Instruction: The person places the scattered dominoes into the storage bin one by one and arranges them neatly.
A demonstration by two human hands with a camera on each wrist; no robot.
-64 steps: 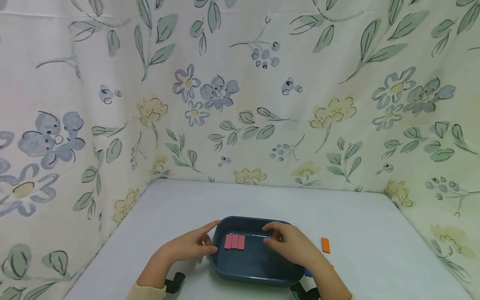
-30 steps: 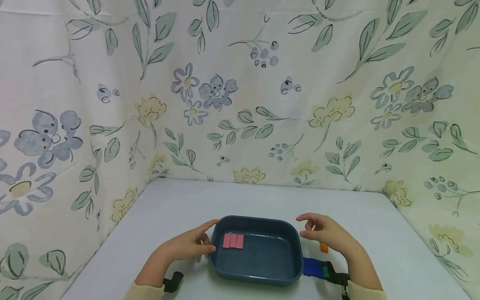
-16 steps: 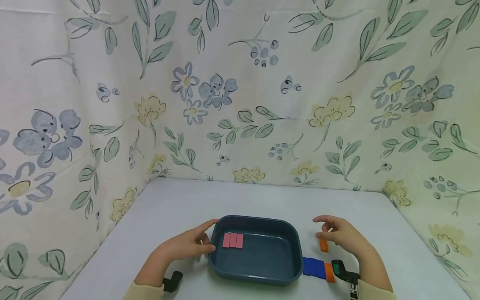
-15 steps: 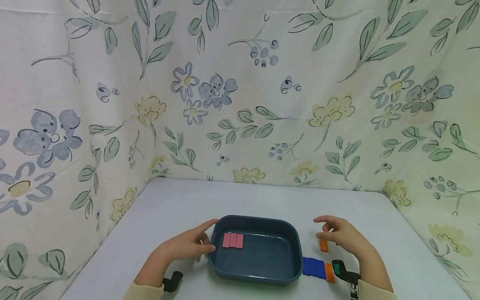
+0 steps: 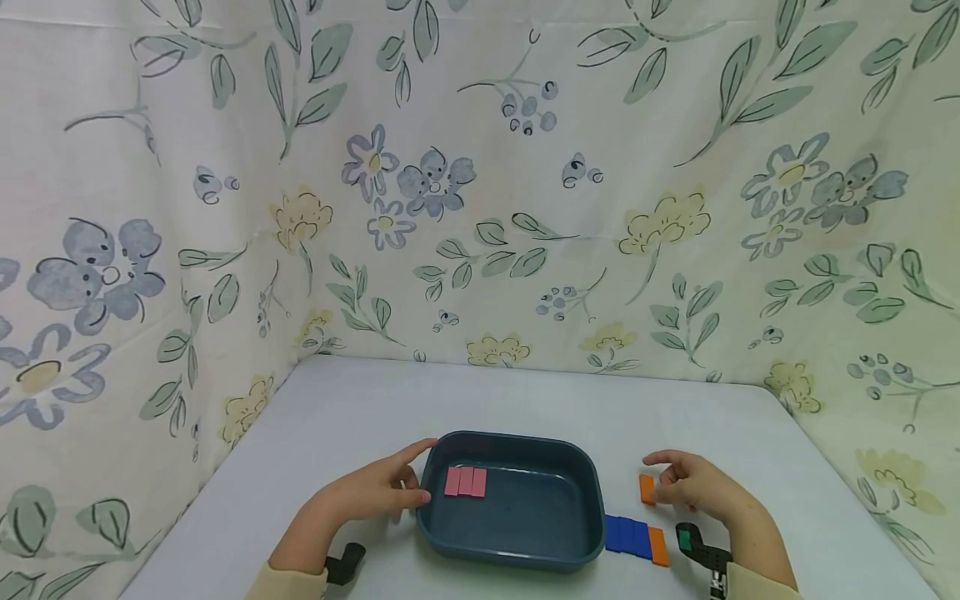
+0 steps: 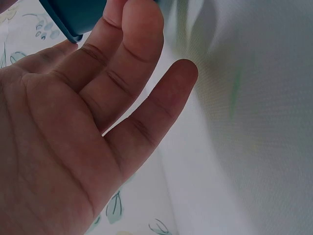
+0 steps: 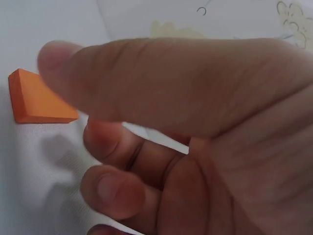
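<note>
Fingers (image 5: pixel 663 457) of the right hand (image 5: pixel 703 483): index reaching out, thumb well apart from it, the others loosely curled; I see them holding nothing. On my head feed the orange tile (image 5: pixel 647 490) lies on the white table (image 5: pixel 375 400), lower right of centre, index tip just above it in the frame, thumb tip at its right edge. My right wrist feed has the thumb overlapping the tile at left; contact I cannot tell.

Below that tile I log a second orange tile (image 5: pixel 659 547), at the right end of a row of blue tiles (image 5: pixel 628 535). The row runs left to the wall of the dark blue-green tray (image 5: pixel 525 521); whether it touches, I cannot tell. Three pink tiles (image 5: pixel 467 482) lie side by side in the tray's left part.

Lower left of centre, the left hand (image 5: pixel 375 492): index stretched to the tray's upper left corner, thumb tip at its left wall, a loose spread with no grip that I can see. Pale yellow sleeves (image 5: pixel 285 585) enter at the bottom edge; floral cloth (image 5: pixel 480 283) fills the upper frame
</note>
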